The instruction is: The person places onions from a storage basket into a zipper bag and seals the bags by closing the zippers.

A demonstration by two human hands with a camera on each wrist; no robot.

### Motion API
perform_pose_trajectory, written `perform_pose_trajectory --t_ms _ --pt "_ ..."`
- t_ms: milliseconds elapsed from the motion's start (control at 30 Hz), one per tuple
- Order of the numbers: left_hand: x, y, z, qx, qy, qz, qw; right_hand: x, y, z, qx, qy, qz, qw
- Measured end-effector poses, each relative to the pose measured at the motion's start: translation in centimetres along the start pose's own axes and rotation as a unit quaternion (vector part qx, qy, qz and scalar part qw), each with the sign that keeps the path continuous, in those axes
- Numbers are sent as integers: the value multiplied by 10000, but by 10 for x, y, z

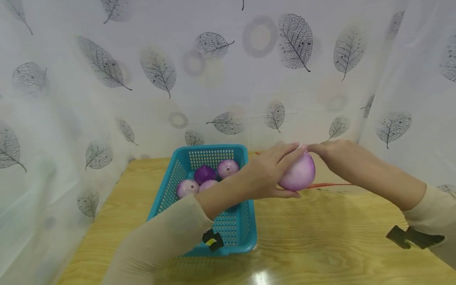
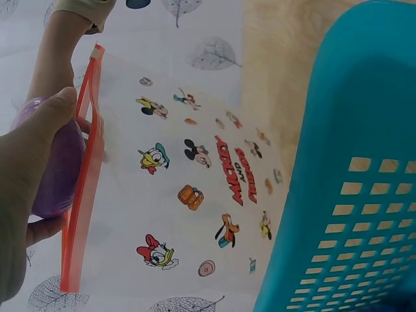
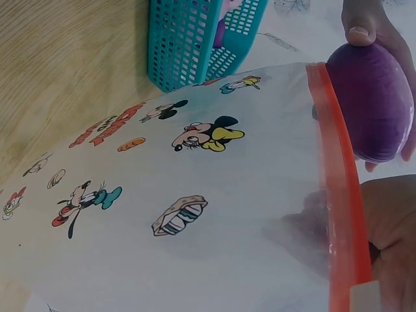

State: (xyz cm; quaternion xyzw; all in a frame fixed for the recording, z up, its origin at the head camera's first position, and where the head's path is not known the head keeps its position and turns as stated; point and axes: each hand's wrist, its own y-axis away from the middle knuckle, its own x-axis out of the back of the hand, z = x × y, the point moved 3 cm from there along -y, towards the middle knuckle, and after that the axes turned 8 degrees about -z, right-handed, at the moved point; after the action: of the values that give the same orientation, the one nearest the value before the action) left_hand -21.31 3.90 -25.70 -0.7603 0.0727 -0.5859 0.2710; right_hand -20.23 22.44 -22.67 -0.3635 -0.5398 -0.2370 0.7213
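Observation:
A purple onion [image 1: 299, 172] is in my left hand [image 1: 272, 170], whose thumb and fingers spread around it. In the left wrist view the onion [image 2: 58, 166] is at the mouth of a clear zip bag [image 2: 188, 195] with an orange-red zip strip and cartoon prints. My right hand [image 1: 338, 154] holds the bag by its mouth edge. Seen from the right wrist, the right hand [image 3: 393, 227] is at the zip strip [image 3: 344, 195], and its fingers show dimly through the plastic. The onion [image 3: 374, 101] is next to the strip's far end.
On the wooden table [image 1: 320, 245] a teal plastic basket [image 1: 251, 225] stands to the left of the bag, partly under my left forearm. Several purple onions [image 1: 204, 174] lie in it. A white leaf-print sheet [image 1: 228, 87] hangs behind the table.

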Motion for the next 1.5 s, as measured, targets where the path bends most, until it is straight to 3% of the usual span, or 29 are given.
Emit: perform_pose_trajectory --t_ms 233,433,1000,1100,1300,1500 --pt "-4 -5 4 48 -155 -365 9992 0 0 -1 53 -87 90 9999" --pt "-7 -7 9 -105 -355 -439 9983 0 -1 -1 36 -171 101 9998" --pt "-14 -9 16 -14 -997 -764 9921 -1 -1 3 399 -145 486 9979" --pt "-15 -9 17 -22 -1140 -706 9910 -1 -1 3 418 -167 448 9980" --pt "-14 -9 17 -196 -1353 -277 9902 1 -1 3 289 -160 205 9992" --pt "-11 -8 16 -426 -1326 -62 9902 1 -2 2 146 -218 -20 9997"
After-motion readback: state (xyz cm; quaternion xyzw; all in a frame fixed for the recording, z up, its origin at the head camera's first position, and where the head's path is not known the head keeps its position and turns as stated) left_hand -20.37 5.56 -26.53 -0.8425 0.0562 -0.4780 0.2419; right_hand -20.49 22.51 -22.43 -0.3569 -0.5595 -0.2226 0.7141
